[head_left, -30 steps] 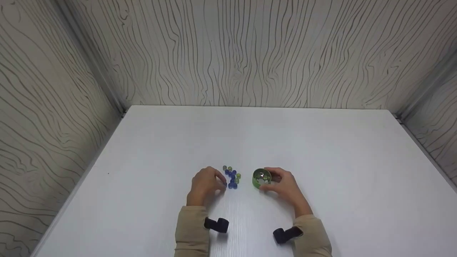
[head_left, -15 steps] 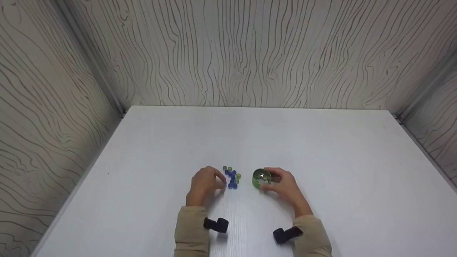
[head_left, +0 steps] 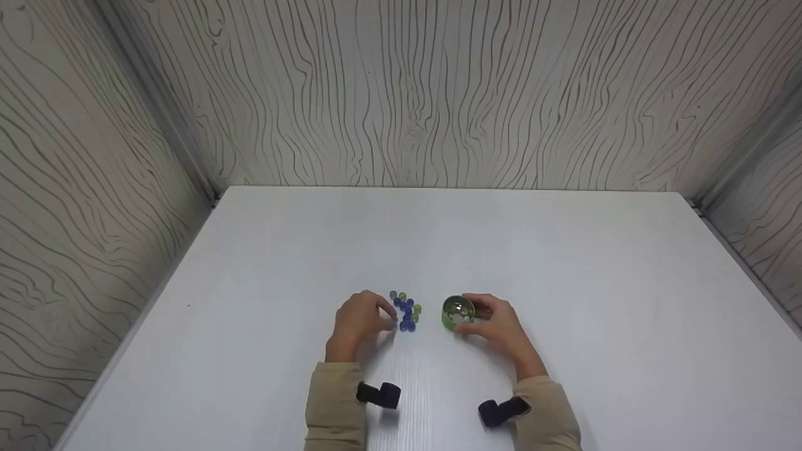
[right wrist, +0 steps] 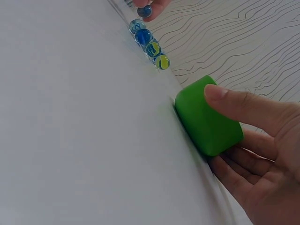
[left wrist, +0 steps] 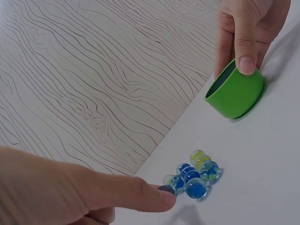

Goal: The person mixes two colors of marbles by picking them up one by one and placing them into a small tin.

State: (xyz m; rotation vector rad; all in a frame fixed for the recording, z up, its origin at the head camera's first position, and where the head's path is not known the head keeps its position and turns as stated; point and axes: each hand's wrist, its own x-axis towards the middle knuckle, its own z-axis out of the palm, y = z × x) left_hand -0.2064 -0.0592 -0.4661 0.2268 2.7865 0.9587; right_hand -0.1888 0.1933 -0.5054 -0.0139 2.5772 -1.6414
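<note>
My left hand (head_left: pixel 360 319) pinches a blue glass marble (right wrist: pixel 145 11) between thumb and fingertips; in the left wrist view the thumb covers most of it. Just to the right of those fingertips lies a loose cluster of marbles (head_left: pixel 408 311) on the white table, some blue and some yellow-green. A small round green bowl (left wrist: pixel 236 92) stands right of the cluster, its opening upward and its inside shiny. My right hand (head_left: pixel 500 327) grips this bowl from its right side, thumb on the near wall and fingers round the far side.
The white tabletop (head_left: pixel 438 244) reaches back to a wood-grain patterned wall (head_left: pixel 413 94). A similar panel (head_left: pixel 81 207) stands along the left side. Black wrist cameras on straps jut inward from both tan sleeves (head_left: pixel 338 401).
</note>
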